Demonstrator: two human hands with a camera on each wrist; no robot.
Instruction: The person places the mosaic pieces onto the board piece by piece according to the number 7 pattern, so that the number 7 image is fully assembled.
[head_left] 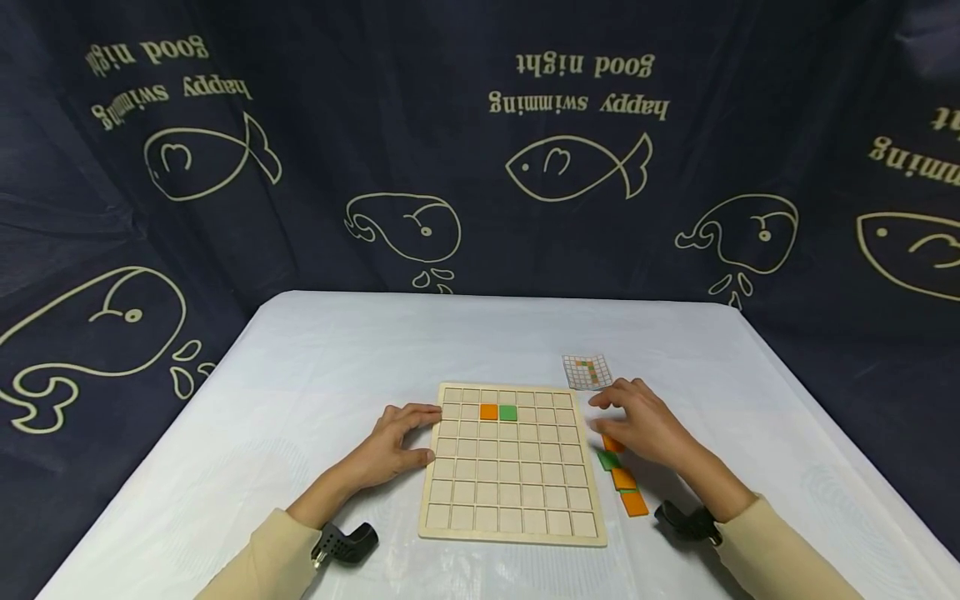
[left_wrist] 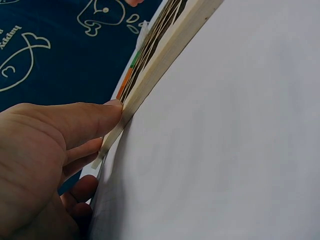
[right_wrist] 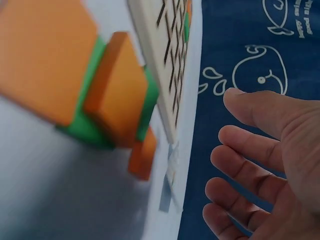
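At the middle of the white table [head_left: 337, 333]: one wooden board [head_left: 510, 473], pale, seven squares by seven, taken as the clock's centre, with twelve o'clock at the far edge.

Item, towards eleven: orange tile [head_left: 489, 412], seated in the second row from the far edge, third column from the left.
Item, just short of twelve: green tile [head_left: 507, 413], seated in the adjoining square.

Item, at nine: left hand [head_left: 393, 446], fingers and thumb spread and touching the board's edge, without a clasp.
Item, between two and three: right hand [head_left: 637, 421], released, fingers loosely bent, holding nothing (the right wrist view shows the palm side bare).

Item, from three to four: loose tiles [head_left: 623, 479], orange and green, overlapping in a line just beside the board; the farthest orange one lies partly behind the right hand.

Item, between one and two: card [head_left: 587, 372], printed with a grid and orange and green squares, near the board's corner.

Item, beyond twelve: dark cloth [head_left: 465, 67], with fish, whales and inverted lettering.

Wear: beige sleeves [head_left: 258, 560]; one black wrist device [head_left: 348, 543] on each arm.
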